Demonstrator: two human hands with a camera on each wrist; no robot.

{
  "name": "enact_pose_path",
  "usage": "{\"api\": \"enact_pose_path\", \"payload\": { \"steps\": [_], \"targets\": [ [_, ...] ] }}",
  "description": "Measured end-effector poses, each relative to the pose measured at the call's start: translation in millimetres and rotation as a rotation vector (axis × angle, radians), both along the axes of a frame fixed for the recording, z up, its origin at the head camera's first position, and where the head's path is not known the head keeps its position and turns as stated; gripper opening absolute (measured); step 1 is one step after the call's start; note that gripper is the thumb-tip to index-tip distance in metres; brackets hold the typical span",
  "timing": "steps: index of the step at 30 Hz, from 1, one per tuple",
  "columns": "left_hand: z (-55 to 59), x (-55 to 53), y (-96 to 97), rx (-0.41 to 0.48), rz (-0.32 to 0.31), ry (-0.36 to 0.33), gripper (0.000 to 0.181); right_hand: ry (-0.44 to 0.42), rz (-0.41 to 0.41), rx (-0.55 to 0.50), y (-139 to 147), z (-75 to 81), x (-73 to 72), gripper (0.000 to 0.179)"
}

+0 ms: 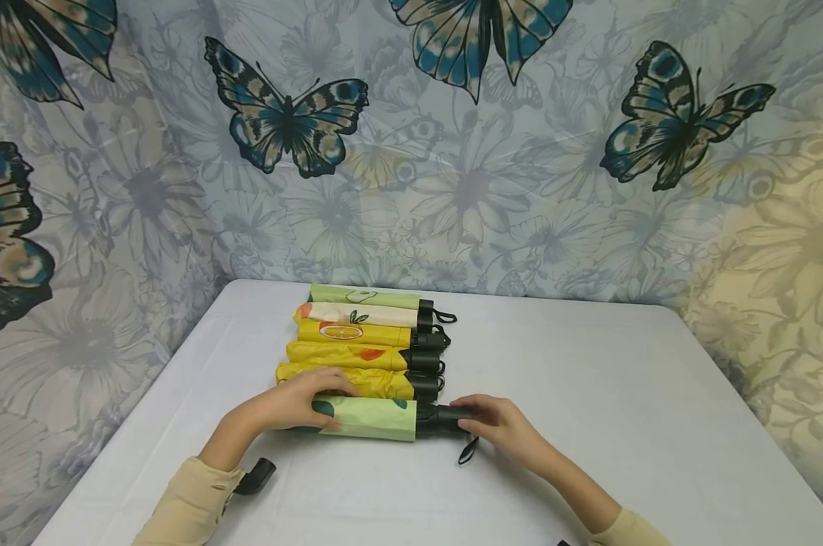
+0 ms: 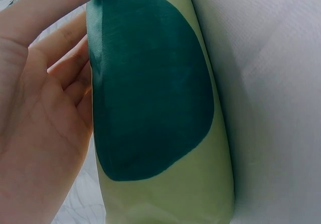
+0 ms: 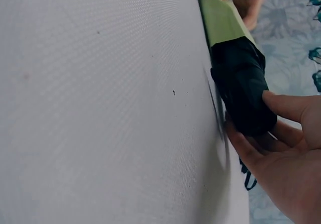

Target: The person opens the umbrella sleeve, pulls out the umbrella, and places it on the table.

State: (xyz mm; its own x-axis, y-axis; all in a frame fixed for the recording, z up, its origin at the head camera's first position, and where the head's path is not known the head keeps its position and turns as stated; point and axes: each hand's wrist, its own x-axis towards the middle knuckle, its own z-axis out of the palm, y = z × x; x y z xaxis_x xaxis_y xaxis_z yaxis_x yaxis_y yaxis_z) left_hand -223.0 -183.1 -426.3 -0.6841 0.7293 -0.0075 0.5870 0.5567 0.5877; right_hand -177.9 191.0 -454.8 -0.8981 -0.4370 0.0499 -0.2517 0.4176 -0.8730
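A folded light-green umbrella with dark-green patches lies crosswise at the front of a row of folded umbrellas. My left hand grips its left end, thumb on the near side and fingers over the far side. At the other end, my right hand holds the black handle between thumb and fingers. A black wrist strap hangs from that handle onto the table. In the left wrist view, a large dark-green patch fills the umbrella's side; the left fingertips are hidden behind the fabric.
Behind it lie several more folded umbrellas side by side: yellow ones, a cream one and a green one at the back, handles to the right. They rest on a white-covered table. Butterfly-patterned cloth surrounds the table.
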Motion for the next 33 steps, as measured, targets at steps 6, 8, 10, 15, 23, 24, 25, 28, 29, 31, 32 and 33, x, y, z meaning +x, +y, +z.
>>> {"api": "enact_pose_path", "payload": {
  "steps": [6,8,10,15,23,24,25,28,29,31,32,33],
  "targets": [
    [1.0,1.0,0.4,0.001,0.001,0.002,0.048,-0.013,-0.029,0.004,7.0,0.2,2.2,0.035],
    [0.9,1.3,0.6,-0.002,0.002,0.004,0.048,-0.027,-0.036,-0.006,9.6,0.5,3.6,0.035],
    [0.7,1.5,0.8,-0.003,0.001,0.004,0.048,-0.042,-0.041,-0.023,12.3,1.0,5.3,0.035],
    [0.6,1.6,0.7,-0.001,0.000,-0.002,0.048,-0.061,-0.046,-0.049,19.4,2.8,9.3,0.036],
    [0.8,1.7,0.2,0.007,0.000,-0.010,0.048,-0.135,-0.125,-0.036,29.8,7.5,14.0,0.039],
    [0.6,1.8,0.2,0.006,0.002,-0.009,0.048,-0.142,-0.137,-0.033,31.0,7.8,14.6,0.039],
    [0.5,1.8,0.0,0.005,0.004,-0.008,0.048,-0.151,-0.148,-0.025,32.1,7.9,14.9,0.040],
    [-0.2,2.0,-0.3,0.002,0.009,-0.007,0.047,-0.165,-0.169,-0.007,35.1,7.9,16.4,0.040],
    [-0.4,2.1,-0.3,0.002,0.010,-0.007,0.047,-0.170,-0.177,-0.004,36.0,7.7,17.0,0.040],
    [-0.5,2.2,-0.2,0.001,0.013,-0.008,0.048,-0.177,-0.194,0.002,37.4,8.0,18.4,0.040],
    [-0.5,2.2,-0.1,0.001,0.013,-0.011,0.048,-0.178,-0.203,0.003,37.9,8.3,19.2,0.040],
    [-0.4,2.2,-0.1,0.001,0.013,-0.012,0.048,-0.179,-0.212,0.003,38.4,8.7,19.9,0.040]
  ]
}}
